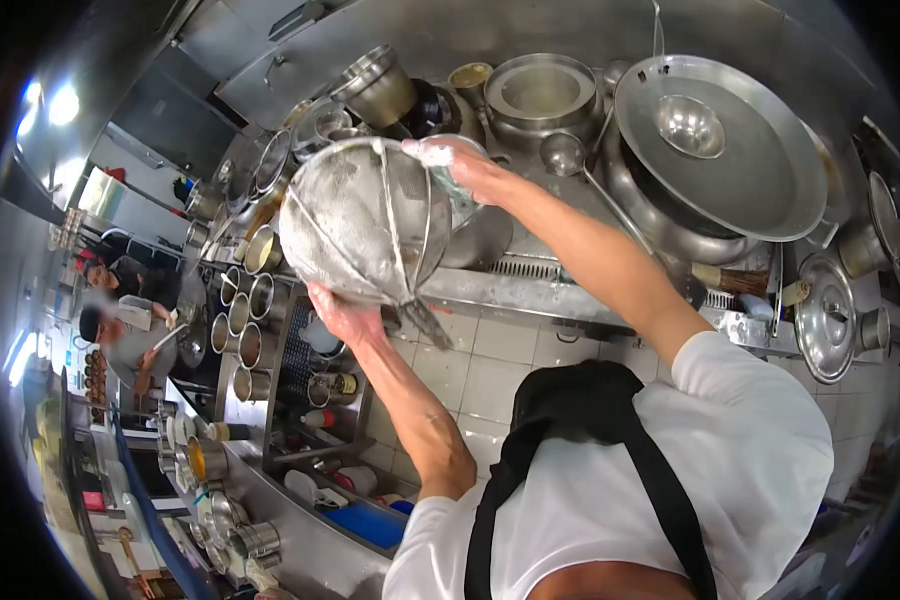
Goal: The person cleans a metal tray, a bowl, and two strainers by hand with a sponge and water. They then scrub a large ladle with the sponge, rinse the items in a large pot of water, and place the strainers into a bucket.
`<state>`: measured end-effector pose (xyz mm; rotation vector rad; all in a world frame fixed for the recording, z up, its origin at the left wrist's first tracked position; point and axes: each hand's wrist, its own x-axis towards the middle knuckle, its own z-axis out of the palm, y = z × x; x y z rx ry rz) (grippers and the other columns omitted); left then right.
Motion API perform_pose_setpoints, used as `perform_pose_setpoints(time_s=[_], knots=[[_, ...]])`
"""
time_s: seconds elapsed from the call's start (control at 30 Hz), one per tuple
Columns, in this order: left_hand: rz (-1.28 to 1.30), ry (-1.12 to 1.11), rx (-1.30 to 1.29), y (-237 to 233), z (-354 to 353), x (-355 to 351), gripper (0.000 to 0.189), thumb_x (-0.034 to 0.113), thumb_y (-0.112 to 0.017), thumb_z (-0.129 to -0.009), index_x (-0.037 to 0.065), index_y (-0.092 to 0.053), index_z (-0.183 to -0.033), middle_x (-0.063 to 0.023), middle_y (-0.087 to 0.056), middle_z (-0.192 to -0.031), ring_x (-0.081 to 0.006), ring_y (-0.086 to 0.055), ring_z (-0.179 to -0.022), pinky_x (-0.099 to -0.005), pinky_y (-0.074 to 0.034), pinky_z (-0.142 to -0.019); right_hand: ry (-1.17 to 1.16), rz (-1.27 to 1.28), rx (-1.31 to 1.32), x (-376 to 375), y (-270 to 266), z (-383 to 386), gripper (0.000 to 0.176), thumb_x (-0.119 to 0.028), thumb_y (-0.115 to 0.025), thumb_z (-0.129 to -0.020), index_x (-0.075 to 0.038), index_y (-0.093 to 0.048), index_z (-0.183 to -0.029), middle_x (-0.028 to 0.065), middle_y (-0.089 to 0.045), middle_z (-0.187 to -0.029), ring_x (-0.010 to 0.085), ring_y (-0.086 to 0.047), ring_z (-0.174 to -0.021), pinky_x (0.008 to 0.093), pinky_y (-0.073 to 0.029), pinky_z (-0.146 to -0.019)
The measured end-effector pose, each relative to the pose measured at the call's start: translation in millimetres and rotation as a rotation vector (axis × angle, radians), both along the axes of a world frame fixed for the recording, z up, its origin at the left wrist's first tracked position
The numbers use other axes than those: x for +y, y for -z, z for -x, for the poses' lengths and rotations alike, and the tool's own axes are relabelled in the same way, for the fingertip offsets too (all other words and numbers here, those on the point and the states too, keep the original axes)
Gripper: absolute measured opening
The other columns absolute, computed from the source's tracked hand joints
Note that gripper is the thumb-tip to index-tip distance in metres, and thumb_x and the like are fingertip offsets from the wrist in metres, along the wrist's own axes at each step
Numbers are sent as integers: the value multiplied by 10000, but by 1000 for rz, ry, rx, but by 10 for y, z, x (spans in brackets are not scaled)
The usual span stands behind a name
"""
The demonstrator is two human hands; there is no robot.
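A large round mesh strainer (345,225) with metal support bars is held up in front of me, its domed underside showing and its short handle pointing down. My left hand (348,318) grips its lower edge from below, fingers partly hidden behind the mesh. At the upper right edge, my right hand (460,165) is closed on the rim, with white foam on its fingers. Under that palm is a pale greenish thing (458,195) that I cannot make out. The strainer hangs over the front of the metal stove counter (530,290).
A wide wok (770,180) of cloudy liquid with a floating bowl stands right. Beside it are a ladle (563,155) and a steaming pot (540,95). Several metal pots (255,345) line a left shelf. Two people (130,330) are far left. A lidded pan (827,320) stands right.
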<state>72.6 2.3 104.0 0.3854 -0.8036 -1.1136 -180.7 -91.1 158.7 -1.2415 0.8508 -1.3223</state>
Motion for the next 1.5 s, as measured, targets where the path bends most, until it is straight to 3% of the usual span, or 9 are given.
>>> perform_pose_setpoints(time_s=[0.3,0.5,0.57,0.77,0.93,1.0,1.37,1.43,1.5], knots=[[128,-61,-215,-864,374,207,602,268,-571,-987,76,-297,-1488,-146,-366,-1499,-302,-396,-1349,-503,-328,-1126,170,666,-196,50,-1219,287,367,-350,-706,-876,10,-692,-949,13,-676,-825,112,-600,-730,287,-496,-658],[241,209,-234,-1305,389,95,572,101,-733,-874,13,-444,-1359,-114,-597,-1266,-242,-580,-1150,-430,-430,-1033,-475,743,403,-332,-2480,1127,116,-167,-609,-870,-52,-622,-858,73,-598,-787,229,-576,-736,415,-483,-668],[245,48,-551,-1003,455,87,527,56,-739,-858,-13,-481,-1313,-100,-621,-1225,-202,-600,-1102,-360,-458,-993,647,1308,938,-731,-2023,1086,88,-103,-595,-835,-47,-653,-872,120,-645,-807,263,-603,-744,377,-499,-685],[-158,307,-695,657,773,65,416,29,-725,-851,-52,-564,-1227,-89,-657,-1163,-163,-618,-1030,-293,-461,-943,289,759,808,-84,-677,890,354,-407,-756,-833,-57,-701,-827,67,-676,-708,120,-608,-656,299,-502,-648],[-357,323,-698,1410,503,295,391,59,-771,-807,-19,-628,-1162,-54,-696,-1057,-123,-628,-934,-270,-492,-838,250,585,770,432,345,543,366,-416,-746,-831,-59,-668,-849,131,-675,-705,287,-656,-659,387,-508,-649],[-348,407,-745,1185,562,477,359,44,-765,-809,-13,-641,-1142,-49,-703,-1020,-119,-632,-897,-273,-498,-821,171,544,871,515,669,383,353,-439,-687,-860,-89,-660,-900,179,-681,-751,428,-632,-711,469,-514,-673],[-487,400,-754,1538,555,452,211,-1,-682,-882,-6,-661,-1092,-42,-708,-962,-104,-632,-861,-248,-499,-796,388,454,771,1219,977,-51,340,-341,-694,-828,-141,-618,-1093,146,-664,-923,368,-635,-886,476,-498,-761],[-309,363,-1020,1610,480,355,240,5,-678,-878,-17,-645,-1115,-46,-707,-966,-113,-636,-858,-250,-497,-795,130,849,1225,1353,1265,-146,326,-280,-683,-786,-180,-648,-1095,64,-657,-898,287,-645,-841,492,-500,-768],[-328,346,-1145,1536,491,424,251,6,-666,-875,-19,-640,-1123,-39,-706,-979,-117,-638,-868,-251,-492,-799,244,952,897,1390,1838,-72,209,-247,-643,-814,-189,-682,-1011,49,-663,-880,269,-648,-809,477,-506,-759]])
